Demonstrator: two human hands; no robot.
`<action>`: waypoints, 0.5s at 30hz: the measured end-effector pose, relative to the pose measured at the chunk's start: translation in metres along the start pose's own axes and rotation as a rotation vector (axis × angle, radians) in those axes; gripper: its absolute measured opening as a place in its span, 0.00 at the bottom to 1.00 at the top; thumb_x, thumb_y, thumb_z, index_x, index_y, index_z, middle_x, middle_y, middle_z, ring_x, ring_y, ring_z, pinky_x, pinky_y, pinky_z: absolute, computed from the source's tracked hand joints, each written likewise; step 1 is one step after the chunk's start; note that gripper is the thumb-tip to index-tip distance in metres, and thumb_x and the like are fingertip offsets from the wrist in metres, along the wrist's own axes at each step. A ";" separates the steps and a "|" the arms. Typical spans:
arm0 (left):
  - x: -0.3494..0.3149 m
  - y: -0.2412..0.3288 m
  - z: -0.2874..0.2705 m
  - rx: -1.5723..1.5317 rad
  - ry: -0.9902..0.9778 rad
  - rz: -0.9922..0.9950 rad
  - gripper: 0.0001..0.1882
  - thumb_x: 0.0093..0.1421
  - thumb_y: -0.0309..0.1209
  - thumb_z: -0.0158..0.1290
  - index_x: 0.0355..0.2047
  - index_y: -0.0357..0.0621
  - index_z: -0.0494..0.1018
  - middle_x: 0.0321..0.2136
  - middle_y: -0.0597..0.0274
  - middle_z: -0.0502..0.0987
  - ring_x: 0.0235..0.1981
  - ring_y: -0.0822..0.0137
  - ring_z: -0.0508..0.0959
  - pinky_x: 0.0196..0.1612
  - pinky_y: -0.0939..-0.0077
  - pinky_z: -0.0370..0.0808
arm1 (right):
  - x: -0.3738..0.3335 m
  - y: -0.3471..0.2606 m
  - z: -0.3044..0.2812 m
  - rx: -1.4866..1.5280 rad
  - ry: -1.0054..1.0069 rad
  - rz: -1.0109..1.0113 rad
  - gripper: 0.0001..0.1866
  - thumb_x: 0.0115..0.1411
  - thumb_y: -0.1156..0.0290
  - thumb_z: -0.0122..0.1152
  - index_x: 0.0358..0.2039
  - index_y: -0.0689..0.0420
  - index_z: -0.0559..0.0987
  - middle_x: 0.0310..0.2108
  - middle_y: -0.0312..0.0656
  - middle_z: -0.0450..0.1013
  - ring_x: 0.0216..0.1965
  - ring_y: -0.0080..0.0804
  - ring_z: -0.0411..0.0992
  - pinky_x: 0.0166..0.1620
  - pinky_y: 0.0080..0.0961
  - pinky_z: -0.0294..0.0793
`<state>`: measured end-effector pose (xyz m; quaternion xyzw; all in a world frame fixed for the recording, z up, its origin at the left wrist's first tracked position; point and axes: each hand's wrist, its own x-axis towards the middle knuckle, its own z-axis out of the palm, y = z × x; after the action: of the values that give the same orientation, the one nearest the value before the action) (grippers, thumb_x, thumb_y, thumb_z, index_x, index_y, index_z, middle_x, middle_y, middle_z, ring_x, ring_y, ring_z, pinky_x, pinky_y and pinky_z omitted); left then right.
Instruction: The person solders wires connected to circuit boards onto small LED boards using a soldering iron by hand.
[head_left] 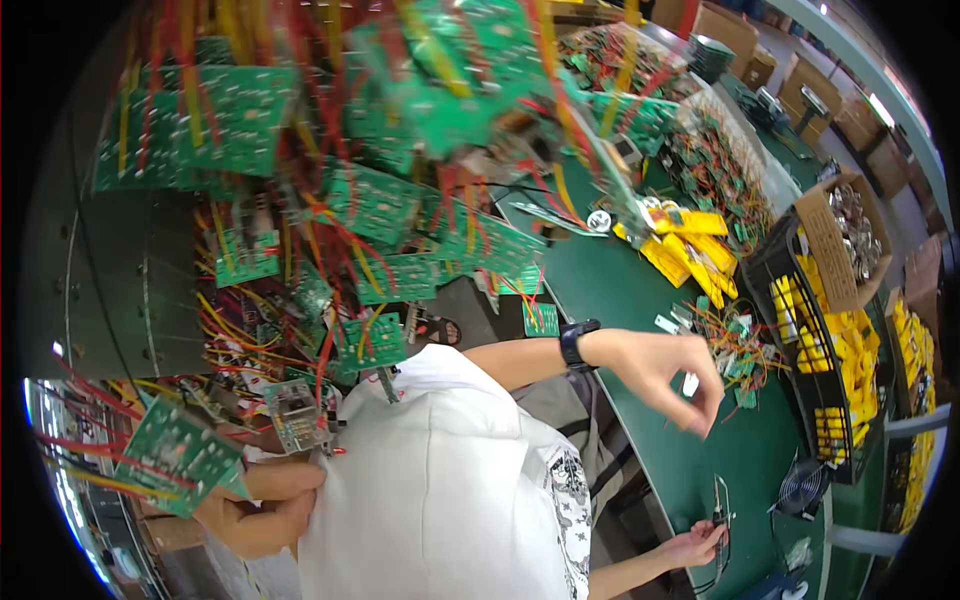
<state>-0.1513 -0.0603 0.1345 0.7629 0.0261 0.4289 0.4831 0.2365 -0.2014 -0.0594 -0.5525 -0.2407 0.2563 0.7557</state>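
My left hand, with a dark watch on its wrist, hangs over the green table with thumb and fingers curled together into a ring. A small white bit shows in the ring's gap; whether the fingers hold it is unclear. Lower down, my right hand grips a thin tool with a dark handle, which looks like a soldering iron. Near my left hand lies a heap of small circuit boards with wires. Yellow-wrapped pieces lie farther back beside a white round part.
Many green circuit boards with red and yellow wires hang close at upper left, some blurred. Another person's hand is beside a wired board at lower left. A black crate of yellow pieces, a carton and a small fan line the right.
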 end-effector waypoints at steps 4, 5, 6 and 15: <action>-0.008 -0.065 0.001 0.344 0.136 -0.086 0.07 0.67 0.30 0.63 0.38 0.39 0.84 0.28 0.61 0.85 0.26 0.67 0.83 0.33 0.71 0.79 | -0.005 -0.004 0.004 -0.014 -0.016 0.008 0.13 0.72 0.68 0.65 0.47 0.67 0.79 0.26 0.37 0.72 0.27 0.23 0.68 0.31 0.21 0.61; -0.010 -0.076 0.001 0.331 0.163 -0.093 0.07 0.67 0.31 0.63 0.37 0.39 0.84 0.28 0.61 0.85 0.26 0.67 0.83 0.33 0.71 0.79 | -0.005 -0.004 0.005 0.002 -0.014 0.012 0.13 0.72 0.68 0.65 0.47 0.67 0.79 0.26 0.37 0.72 0.27 0.23 0.68 0.31 0.20 0.62; -0.014 -0.085 0.001 0.317 0.192 -0.115 0.07 0.67 0.31 0.63 0.37 0.39 0.84 0.28 0.61 0.85 0.26 0.67 0.83 0.32 0.72 0.79 | -0.005 -0.004 0.005 0.008 -0.023 0.009 0.13 0.72 0.68 0.65 0.47 0.67 0.79 0.26 0.38 0.73 0.27 0.23 0.68 0.31 0.20 0.62; -0.038 -0.129 -0.002 0.385 0.190 -0.245 0.09 0.66 0.34 0.63 0.37 0.40 0.84 0.24 0.61 0.84 0.24 0.66 0.83 0.31 0.72 0.78 | 0.003 0.004 -0.002 -0.033 -0.003 -0.015 0.14 0.72 0.67 0.64 0.48 0.66 0.80 0.26 0.36 0.73 0.27 0.23 0.67 0.30 0.20 0.59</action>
<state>-0.1284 -0.0073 0.0137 0.7883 0.2451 0.4241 0.3724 0.2397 -0.2004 -0.0633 -0.5628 -0.2504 0.2475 0.7479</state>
